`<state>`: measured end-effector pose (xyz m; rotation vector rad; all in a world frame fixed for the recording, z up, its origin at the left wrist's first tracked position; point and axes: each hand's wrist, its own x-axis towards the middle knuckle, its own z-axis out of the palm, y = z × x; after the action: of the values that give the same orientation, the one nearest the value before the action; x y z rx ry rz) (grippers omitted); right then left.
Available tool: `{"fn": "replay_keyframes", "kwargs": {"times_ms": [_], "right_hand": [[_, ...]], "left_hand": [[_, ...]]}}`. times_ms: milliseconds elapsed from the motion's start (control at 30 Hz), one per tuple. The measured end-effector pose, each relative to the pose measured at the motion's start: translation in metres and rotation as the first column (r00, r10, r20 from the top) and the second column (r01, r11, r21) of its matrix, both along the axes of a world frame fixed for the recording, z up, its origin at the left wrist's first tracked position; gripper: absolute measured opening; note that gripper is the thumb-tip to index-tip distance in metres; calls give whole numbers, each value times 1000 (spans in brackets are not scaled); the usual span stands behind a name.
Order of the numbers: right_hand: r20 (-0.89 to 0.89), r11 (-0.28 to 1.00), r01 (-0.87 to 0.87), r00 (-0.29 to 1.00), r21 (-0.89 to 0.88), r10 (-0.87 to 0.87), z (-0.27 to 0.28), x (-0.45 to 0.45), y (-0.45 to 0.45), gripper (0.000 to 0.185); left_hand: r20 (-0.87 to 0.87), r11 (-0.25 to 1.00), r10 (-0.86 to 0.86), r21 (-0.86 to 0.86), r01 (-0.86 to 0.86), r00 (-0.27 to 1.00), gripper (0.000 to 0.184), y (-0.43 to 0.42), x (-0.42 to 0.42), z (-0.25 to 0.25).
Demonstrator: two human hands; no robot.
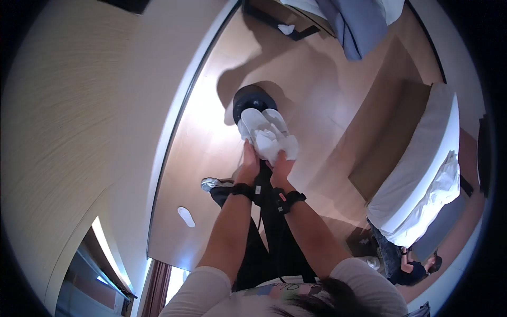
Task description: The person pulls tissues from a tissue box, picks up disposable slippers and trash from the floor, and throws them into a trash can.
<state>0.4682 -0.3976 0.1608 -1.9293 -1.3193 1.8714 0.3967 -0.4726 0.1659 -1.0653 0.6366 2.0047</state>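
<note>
A bundle of white slippers [254,120] with crumpled white paper [266,140] on top is held between my two hands. My left hand [248,161] grips its near left side, and my right hand [282,165] grips the near right side. Both sets of fingers are partly hidden by the bundle. Just beyond, a round black bin [252,98] stands on the floor, and the slippers' far ends overlap its near rim in this view. Whether they touch the rim I cannot tell.
A single white slipper [186,216] lies on the wooden floor to the left, near my shoe [209,184]. On the right is a bed [417,174] with white bedding. A crumpled white scrap [286,29] lies at the far end. Another person [411,269] is at lower right.
</note>
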Motion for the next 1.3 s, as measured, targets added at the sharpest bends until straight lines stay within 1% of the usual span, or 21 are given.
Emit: {"fn": "replay_keyframes", "kwargs": {"times_ms": [33, 100, 167, 233, 267, 300, 333, 367, 400, 433, 467, 633, 700, 767, 800, 833, 867, 1000, 1067, 1167, 1300], "right_hand": [[13, 1000, 0, 1000, 0, 0, 10, -3, 5, 52], [186, 974, -137, 968, -180, 170, 47, -31, 17, 65], [193, 977, -161, 963, -139, 186, 39, -25, 17, 63], [278, 874, -486, 842, 21, 462, 10, -12, 22, 60], [282, 877, -481, 844, 18, 457, 7, -10, 23, 60], [379, 785, -618, 737, 44, 560, 23, -27, 24, 60], [474, 668, -742, 608, 55, 636, 38, -44, 22, 60], [476, 669, -742, 607, 51, 637, 48, -56, 20, 60], [498, 609, -793, 529, 1, 687, 54, -67, 21, 61], [515, 544, -838, 446, -48, 732, 55, -74, 20, 61], [521, 550, -835, 460, -23, 719, 51, -78, 19, 51], [459, 422, -899, 428, 122, 779, 49, -74, 15, 47], [427, 392, -905, 424, 166, 798, 55, -71, 17, 46], [328, 487, -873, 470, 32, 820, 62, -72, 23, 67], [329, 484, -874, 467, 34, 821, 61, -70, 24, 67], [285, 449, -878, 478, 166, 831, 60, -68, 24, 72], [242, 409, -864, 481, 293, 843, 58, -66, 24, 77], [237, 414, -893, 447, 178, 863, 52, -66, 31, 84], [238, 321, -897, 398, 305, 886, 42, -63, 36, 86], [184, 256, -947, 291, 192, 939, 51, -73, 43, 90], [137, 123, -973, 151, 195, 979, 59, -81, 48, 92]], "left_hand": [[-123, 982, -162, -121, 147, 979, 62, 0, -7, 8], [-87, 899, -402, -225, 375, 912, 64, -4, -10, -20], [-146, 874, -455, -264, 409, 878, 65, -18, -7, -41], [-209, 844, -511, -306, 441, 834, 66, -20, -20, -43], [-123, 792, -571, -344, 505, 812, 67, -17, -29, -38], [-35, 735, -621, -374, 566, 783, 67, -16, -36, -36], [-139, 769, -601, -366, 524, 787, 72, -30, -24, -63], [-39, 715, -649, -374, 591, 760, 77, -31, -34, -47], [61, 659, -687, -368, 656, 724, 81, -31, -45, -28], [122, 605, -708, -402, 687, 696, 88, -41, -38, -45], [170, 557, -729, -416, 719, 663, 87, -72, -12, -109], [200, 554, -741, -356, 753, 640, 86, -73, -13, -68], [210, 669, -657, -282, 688, 724, 84, -57, -8, -52], [131, 734, -618, -256, 629, 775, 82, -46, -6, -49], [75, 796, -587, -131, 591, 806, 81, -39, -15, -33], [26, 839, -545, -1, 545, 838, 80, -35, -20, -25], [56, 844, -536, 17, 536, 842, 79, -29, -25, -18], [-8, 805, -593, -11, 593, 805, 79, -35, -14, -43], [41, 766, -628, -145, 627, 777, 85, -37, -14, -36], [185, 731, -637, -161, 663, 748, 92, -34, -23, -6], [279, 792, -568, -71, 606, 775, 95, -39, -6, -25]]}}
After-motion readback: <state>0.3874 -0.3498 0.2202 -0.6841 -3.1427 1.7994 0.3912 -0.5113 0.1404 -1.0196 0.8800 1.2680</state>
